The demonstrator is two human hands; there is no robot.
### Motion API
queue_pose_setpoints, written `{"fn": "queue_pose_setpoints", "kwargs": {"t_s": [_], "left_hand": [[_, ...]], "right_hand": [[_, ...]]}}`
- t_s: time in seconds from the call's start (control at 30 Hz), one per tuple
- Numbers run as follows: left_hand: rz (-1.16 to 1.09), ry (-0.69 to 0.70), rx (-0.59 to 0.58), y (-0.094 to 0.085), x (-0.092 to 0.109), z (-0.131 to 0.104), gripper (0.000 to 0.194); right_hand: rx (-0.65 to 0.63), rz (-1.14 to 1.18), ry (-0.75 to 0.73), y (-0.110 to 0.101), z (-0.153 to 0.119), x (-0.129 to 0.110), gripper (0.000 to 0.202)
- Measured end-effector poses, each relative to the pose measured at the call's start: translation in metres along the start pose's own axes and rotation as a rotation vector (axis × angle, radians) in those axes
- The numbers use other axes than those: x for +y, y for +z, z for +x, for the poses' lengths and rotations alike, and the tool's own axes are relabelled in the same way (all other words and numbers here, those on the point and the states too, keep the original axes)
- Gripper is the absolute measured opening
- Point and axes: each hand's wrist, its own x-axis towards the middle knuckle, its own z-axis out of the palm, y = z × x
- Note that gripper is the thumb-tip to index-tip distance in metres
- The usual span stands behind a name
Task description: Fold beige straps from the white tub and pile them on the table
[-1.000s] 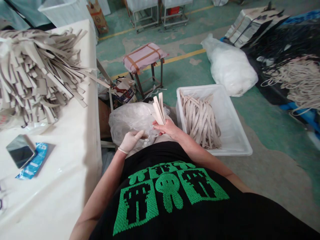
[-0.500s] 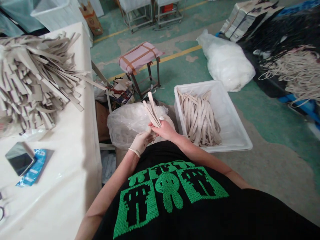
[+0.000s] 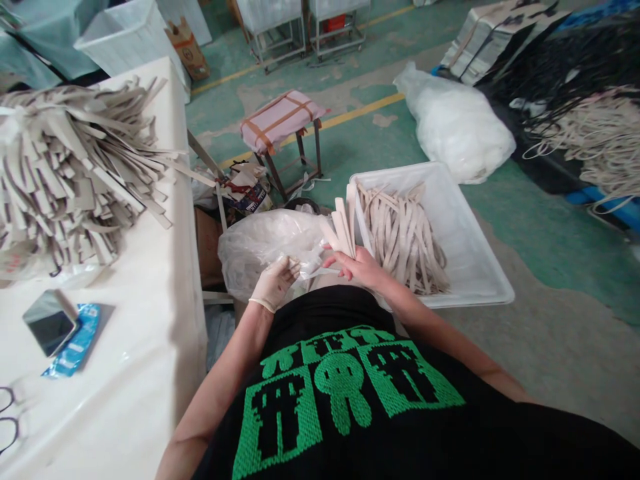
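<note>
Pale fabric strips [image 3: 343, 223] stick up from my right hand [image 3: 361, 267], whose fingers are closed around their lower ends. My left hand [image 3: 274, 283], in a thin whitish glove, is apart from it, beside a clear plastic bag [image 3: 265, 233]. Its fingers are bent, and whether anything is between them is too small to tell. Right of my right hand, a white plastic bin [image 3: 475, 257] holds a heap of similar strips [image 3: 405, 240].
A white-covered table [image 3: 145, 320] on the left bears a large strip pile [image 3: 65, 167], a phone [image 3: 50, 321] and a blue packet [image 3: 80, 340]. Ahead stands a pink-topped stool [image 3: 283, 120]. A stuffed white bag [image 3: 455, 127] lies beyond the bin.
My hands have moved apart. The right one has carried the strips rightward, near the bin's edge, and the strips have fanned out. My left hand has shifted slightly left.
</note>
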Motion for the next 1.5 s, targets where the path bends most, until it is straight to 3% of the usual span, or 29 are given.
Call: {"fn": "queue_pose_setpoints", "kwargs": {"t_s": [0.17,0.33,0.4,0.57,0.73,0.9,1.07,1.23,1.37,1.5], "left_hand": [[-0.144,0.008,0.053,0.004,0.016,0.006,0.028],[-0.231,-0.023,0.122,0.013,0.020,0.009,0.028],[-0.250,-0.022,0.107,0.016,0.021,0.010,0.026],[-0.271,-0.061,0.046,0.027,0.022,0.011,0.029],[-0.411,0.007,0.016,0.039,0.029,0.006,0.031],[-0.425,0.074,0.069,0.044,0.034,0.002,0.027],[-0.285,0.211,0.069,0.050,0.015,0.001,0.018],[-0.287,0.151,0.053,0.053,0.001,-0.002,0.018],[-0.314,0.146,0.034,0.046,0.003,-0.003,0.023],[-0.299,0.135,0.013,0.042,0.000,-0.004,0.025]], "right_hand": [[-0.179,-0.018,-0.112,-0.022,-0.041,-0.007,0.042],[-0.113,0.029,-0.037,-0.024,-0.074,-0.008,0.057],[-0.143,-0.015,0.002,-0.026,-0.083,-0.012,0.059],[-0.347,-0.150,0.122,-0.027,-0.091,-0.024,0.055],[-0.402,-0.251,0.191,-0.021,-0.085,-0.010,0.047],[-0.345,-0.326,0.181,-0.020,-0.077,0.010,0.042],[-0.335,-0.289,0.140,-0.003,-0.068,0.003,0.031],[-0.216,-0.257,0.114,0.015,-0.058,-0.010,0.036],[-0.069,-0.235,0.066,0.011,-0.058,-0.011,0.041],[-0.005,-0.277,0.046,0.007,-0.056,-0.010,0.042]]}}
